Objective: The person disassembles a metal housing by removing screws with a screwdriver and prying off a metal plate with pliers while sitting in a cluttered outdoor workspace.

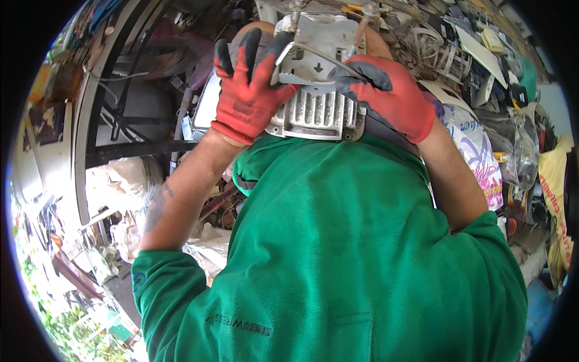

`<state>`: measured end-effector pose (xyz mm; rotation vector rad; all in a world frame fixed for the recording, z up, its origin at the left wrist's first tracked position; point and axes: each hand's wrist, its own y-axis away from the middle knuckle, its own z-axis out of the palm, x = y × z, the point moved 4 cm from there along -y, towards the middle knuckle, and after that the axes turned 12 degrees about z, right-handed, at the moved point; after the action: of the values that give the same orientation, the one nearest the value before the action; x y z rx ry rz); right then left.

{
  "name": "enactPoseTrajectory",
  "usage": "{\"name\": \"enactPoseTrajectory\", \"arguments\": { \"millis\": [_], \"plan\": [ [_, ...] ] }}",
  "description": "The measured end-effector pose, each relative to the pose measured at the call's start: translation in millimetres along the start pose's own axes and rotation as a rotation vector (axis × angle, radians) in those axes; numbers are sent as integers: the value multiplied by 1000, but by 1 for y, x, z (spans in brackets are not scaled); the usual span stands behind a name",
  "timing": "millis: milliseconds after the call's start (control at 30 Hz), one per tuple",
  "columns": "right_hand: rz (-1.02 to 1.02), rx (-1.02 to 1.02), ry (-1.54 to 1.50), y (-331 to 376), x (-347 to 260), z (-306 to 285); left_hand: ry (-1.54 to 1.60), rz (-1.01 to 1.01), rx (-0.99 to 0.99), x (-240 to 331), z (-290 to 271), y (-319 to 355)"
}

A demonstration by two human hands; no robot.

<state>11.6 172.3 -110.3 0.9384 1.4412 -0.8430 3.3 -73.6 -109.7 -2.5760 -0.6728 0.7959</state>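
A silver-grey cast-metal housing (310,114) with cooling fins lies across my lap, finned end toward me. My left hand (250,87), in a red glove with black fingertips, is open with fingers spread. Its thumb and index finger rest at the housing's left edge. My right hand (386,90), gloved the same way, is closed at the right side of the housing. It grips what looks like a small hacksaw (322,54) with a bent-rod frame, which reaches left across the housing. Its handle is hidden in my fingers. A toothed edge shows below the rod, between my hands.
Two upright metal rods or bolts (363,27) stand at the housing's far end. A dark metal frame (139,148) stands at the left. Scrap, cables and plastic parts (434,48) are heaped at the far right, with a printed plastic bag (476,151) by my right forearm.
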Motion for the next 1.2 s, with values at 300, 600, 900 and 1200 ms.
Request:
{"name": "enactPoseTrajectory", "arguments": {
  "millis": [300, 600, 900, 1200],
  "plan": [
    [159, 14, -179, 10, 6, 3, 136, 250, 98, -12, 3, 3],
    [40, 94, -88, -12, 6, 0, 126, 22, 104, -19, 18, -12],
    [104, 306, 282, -35, -37, 2, 162, -302, 24, -17, 20, -25],
    [97, 484, 71, -36, 0, 5, 267, -462, 146, -11, 22, -33]
  ]
}}
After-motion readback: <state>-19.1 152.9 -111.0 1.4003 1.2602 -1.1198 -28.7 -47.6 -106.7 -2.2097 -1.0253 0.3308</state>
